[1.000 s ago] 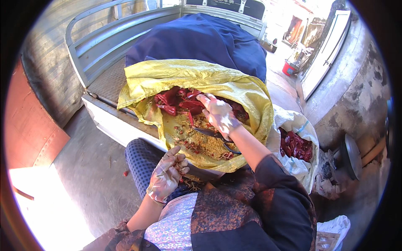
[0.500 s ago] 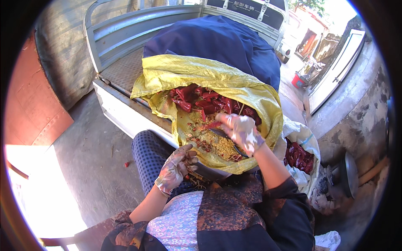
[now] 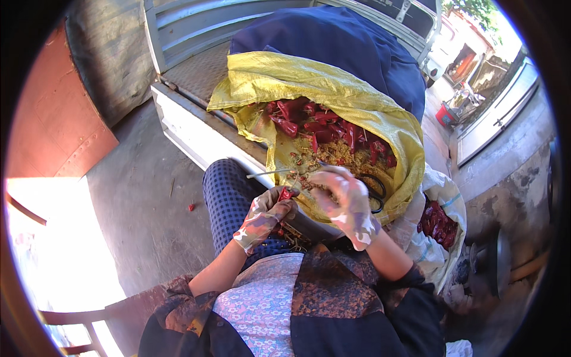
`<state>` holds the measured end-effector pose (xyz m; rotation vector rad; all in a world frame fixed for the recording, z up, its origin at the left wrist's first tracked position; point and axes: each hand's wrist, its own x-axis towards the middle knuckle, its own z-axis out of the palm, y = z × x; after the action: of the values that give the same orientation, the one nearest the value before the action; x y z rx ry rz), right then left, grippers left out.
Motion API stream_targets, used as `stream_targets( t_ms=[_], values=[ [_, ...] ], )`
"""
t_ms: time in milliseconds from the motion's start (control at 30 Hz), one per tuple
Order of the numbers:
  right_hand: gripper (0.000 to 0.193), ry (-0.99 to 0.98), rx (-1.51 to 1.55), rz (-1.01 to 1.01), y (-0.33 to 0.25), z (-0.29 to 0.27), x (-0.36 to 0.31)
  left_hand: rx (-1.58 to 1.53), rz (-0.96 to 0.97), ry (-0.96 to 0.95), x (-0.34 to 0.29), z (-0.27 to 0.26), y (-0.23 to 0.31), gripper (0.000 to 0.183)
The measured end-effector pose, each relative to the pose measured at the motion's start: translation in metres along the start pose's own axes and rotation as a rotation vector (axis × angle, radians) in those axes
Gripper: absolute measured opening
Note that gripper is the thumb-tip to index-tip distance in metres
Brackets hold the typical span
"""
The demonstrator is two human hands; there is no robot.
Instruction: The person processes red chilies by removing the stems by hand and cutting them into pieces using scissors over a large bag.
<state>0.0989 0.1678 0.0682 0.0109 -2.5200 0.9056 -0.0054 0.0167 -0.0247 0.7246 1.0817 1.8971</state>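
My left hand [image 3: 262, 221], in a patterned glove, is closed on a small red pepper [image 3: 287, 193] just above my lap. Close to its right, my right hand [image 3: 348, 205] is raised with curved fingers and blurred by motion; whether anything lies in them I cannot tell. A thin pale stick [image 3: 270, 173] shows just beyond the left hand; what supports it is unclear. Behind both hands a yellow woven sack [image 3: 262, 68] lies with its mouth spread, holding red peppers [image 3: 324, 128] and loose yellow seeds. Black-handled scissors [image 3: 380, 196] rest at its right side, partly behind the right hand.
A dark blue cloth [image 3: 333, 44] covers a heap on the metal truck bed [image 3: 196, 71]. At the right a white sack [image 3: 455, 208] holds more dark red peppers. One red bit [image 3: 191, 207] lies on the floor to the left. A red bucket [image 3: 445, 114] stands farther back.
My right hand has drawn back from the sack towards my left hand. A red pepper now shows in my left hand. The scissors' handles are more exposed, and the view has shifted.
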Motion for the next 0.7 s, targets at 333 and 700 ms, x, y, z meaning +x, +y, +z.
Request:
stream_targets(
  t_ms=[333,700],
  values=[
    [0.015,-0.035,0.513,0.256,0.006,0.026,-0.008,0.12,0.068,-0.126,-0.002,-0.006,-0.02,0.031],
    [0.021,-0.062,0.3,0.399,-0.024,0.026,-0.01,0.231,0.137,-0.097,-0.007,-0.002,-0.024,0.035]
  ],
)
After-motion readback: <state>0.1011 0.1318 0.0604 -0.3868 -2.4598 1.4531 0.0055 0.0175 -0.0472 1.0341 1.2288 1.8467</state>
